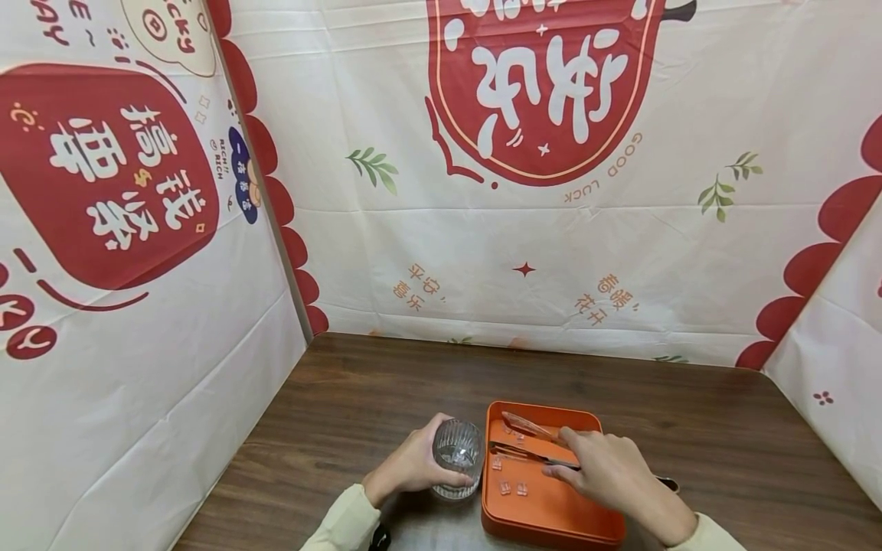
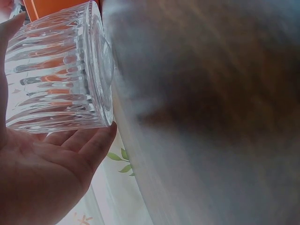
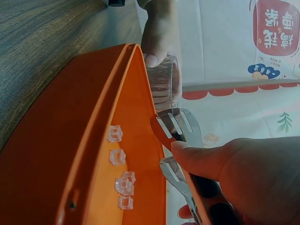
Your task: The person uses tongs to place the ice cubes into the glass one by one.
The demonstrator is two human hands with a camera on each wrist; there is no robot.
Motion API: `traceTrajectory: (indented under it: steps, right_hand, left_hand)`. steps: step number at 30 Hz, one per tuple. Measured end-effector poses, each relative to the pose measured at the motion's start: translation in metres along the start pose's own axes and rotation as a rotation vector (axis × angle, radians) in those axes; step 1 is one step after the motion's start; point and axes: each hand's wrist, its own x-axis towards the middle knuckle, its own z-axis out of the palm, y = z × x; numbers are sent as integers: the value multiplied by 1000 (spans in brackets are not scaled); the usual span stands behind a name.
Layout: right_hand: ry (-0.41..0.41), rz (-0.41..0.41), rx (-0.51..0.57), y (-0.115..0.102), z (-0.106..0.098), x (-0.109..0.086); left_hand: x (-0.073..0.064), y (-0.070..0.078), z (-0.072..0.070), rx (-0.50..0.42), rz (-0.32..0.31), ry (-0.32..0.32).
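A clear ribbed drinking glass point(image 1: 460, 450) is beside the orange tray's left side. My left hand point(image 1: 412, 464) grips it, with thumb and fingers on opposite sides. Its thick base point(image 2: 101, 70) shows close to the table in the left wrist view; whether it touches I cannot tell. My right hand point(image 1: 612, 468) holds metal tongs point(image 1: 527, 455) over the tray point(image 1: 492, 520). Their slotted ends point(image 3: 176, 124) stand apart, and I see nothing between them. Several small clear cubes point(image 3: 117, 157) lie on the tray floor, mostly towards its left side.
The brown wooden table point(image 1: 386, 383) extends behind and on both sides of the tray. White printed cloth point(image 1: 386, 252) hangs at the back, left and right. A dark object point(image 1: 380, 538) is at my left wrist.
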Motion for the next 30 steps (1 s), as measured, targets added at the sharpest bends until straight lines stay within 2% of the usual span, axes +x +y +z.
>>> traceTrajectory:
  steps: [15, 30]
  right_hand:
    - [-28, 20, 24, 1, 7, 0]
    - [12, -39, -3, 5, 18, 1]
  left_hand:
    - [0, 0, 0, 26, -10, -1]
    - [0, 1, 0, 14, -8, 0]
